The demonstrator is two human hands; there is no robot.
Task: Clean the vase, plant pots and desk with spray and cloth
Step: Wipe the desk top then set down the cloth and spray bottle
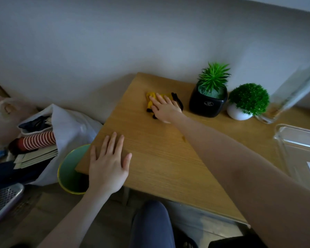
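A: Start with the biggest thing. Where's the desk?

B: The wooden desk (161, 158) fills the middle and runs off toward three o'clock, its far edge against the wall. At three o'clock a clear plastic tray (301, 149) sits on it, with a white label I can't read.

A: And the vase?

B: The tall glass vase (292, 92) stands at about two o'clock, at the back of the desk. Just beside it, toward the centre, is the white pot (239, 113) with a round green plant, then the black pot (207, 104) with spiky leaves. The black pot carries a small pale emblem, too blurred to read.

A: The arms?

B: The right arm stretches out across the desk toward one o'clock. The right hand (166, 109) lies palm down, fingers straight, pressing flat on the yellow cloth (150, 100) with its dark trim, just left of the black pot. The left hand (107, 165) rests flat at seven o'clock near the desk's corner, fingers spread, holding nothing.

A: Below the desk?

B: A green bin (70, 169) at eight o'clock, and a white bag (70, 129) at nine.
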